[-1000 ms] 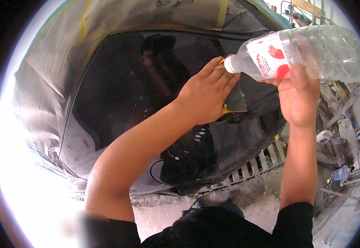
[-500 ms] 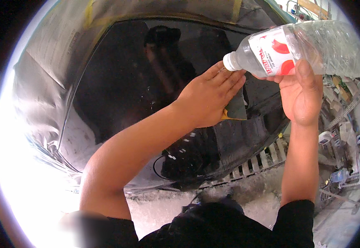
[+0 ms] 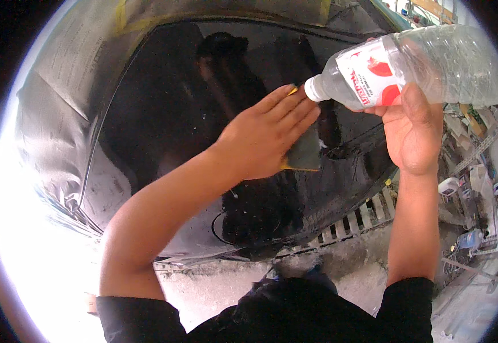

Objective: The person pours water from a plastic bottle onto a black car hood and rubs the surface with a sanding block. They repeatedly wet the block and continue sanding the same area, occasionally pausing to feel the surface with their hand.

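My left hand (image 3: 263, 134) lies with straight fingers held together, keeping a sheet of sandpaper (image 3: 305, 151) against a glossy black car panel (image 3: 163, 97). The sheet is dark grey with yellow showing at its edges; most of it is hidden under the palm. My right hand (image 3: 412, 137) is wrapped round a large clear plastic bottle (image 3: 372, 71) with a white and red label. The bottle lies nearly level, its white-capped neck tipped slightly down beside my left fingertips. White specks and pale streaks dot the panel.
Grey masking sheet (image 3: 60, 108) with yellow tape (image 3: 129, 26) borders the panel at the left and back. A slatted wooden pallet (image 3: 352, 223) lies below its near right edge. Cluttered bottles and boxes stand along the right, including a white container (image 3: 448, 186).
My left hand and the sandpaper have slid left across the panel. The bottle in my right hand has shifted slightly left.
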A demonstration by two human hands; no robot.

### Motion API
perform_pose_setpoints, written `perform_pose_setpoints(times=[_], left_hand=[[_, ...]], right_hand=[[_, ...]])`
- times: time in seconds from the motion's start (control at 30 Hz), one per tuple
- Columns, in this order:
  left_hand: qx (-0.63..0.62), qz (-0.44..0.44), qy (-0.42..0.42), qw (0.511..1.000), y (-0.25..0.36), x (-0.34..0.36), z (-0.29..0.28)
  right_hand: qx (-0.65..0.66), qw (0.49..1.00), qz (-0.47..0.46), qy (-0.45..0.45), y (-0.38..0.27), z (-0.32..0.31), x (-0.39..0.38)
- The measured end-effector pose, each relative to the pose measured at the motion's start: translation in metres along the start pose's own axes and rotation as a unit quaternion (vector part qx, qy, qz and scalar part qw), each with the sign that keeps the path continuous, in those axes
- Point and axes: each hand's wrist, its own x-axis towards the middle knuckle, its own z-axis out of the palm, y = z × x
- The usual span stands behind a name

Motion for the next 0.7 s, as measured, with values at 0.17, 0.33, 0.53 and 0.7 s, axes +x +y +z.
perform_pose_setpoints(times=[0.17, 0.33, 0.53, 0.7], left_hand=[[-0.004, -0.007, -0.087, 0.996, -0.024, -0.090, -0.023], [0.002, -0.024, -0.031, 0.999, -0.018, -0.044, -0.010], [-0.015, -0.014, -0.021, 1.000, -0.019, -0.028, -0.013], [0.060, -0.047, -0.088, 0.993, -0.030, -0.100, -0.022]], right_hand=[[-0.006, 1.000, -0.026, -0.016, -0.005, -0.006, -0.003], [0.006, 0.999, -0.001, -0.037, -0.010, 0.011, 0.002], [0.019, 0.999, -0.026, 0.016, -0.014, 0.032, 0.006], [-0.006, 1.000, -0.020, -0.018, -0.015, 0.020, 0.005]])
